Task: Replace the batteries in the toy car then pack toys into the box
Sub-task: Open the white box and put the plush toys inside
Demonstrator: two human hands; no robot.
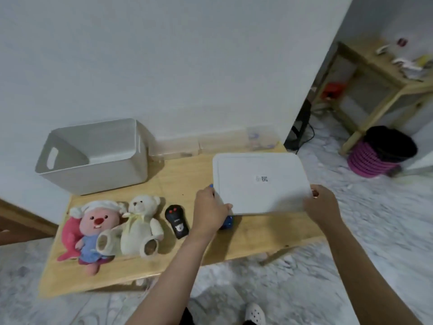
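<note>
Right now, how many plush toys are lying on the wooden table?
2, maybe more. A pink-faced plush in a white cap and blue dress lies at the table's near left; a cream teddy bear lies beside it, touching. A pink plush shape behind may be another.

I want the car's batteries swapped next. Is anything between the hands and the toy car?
Yes. Both hands, left and right, hold the white lid, which covers most of the blue car beneath its near-left corner.
</note>
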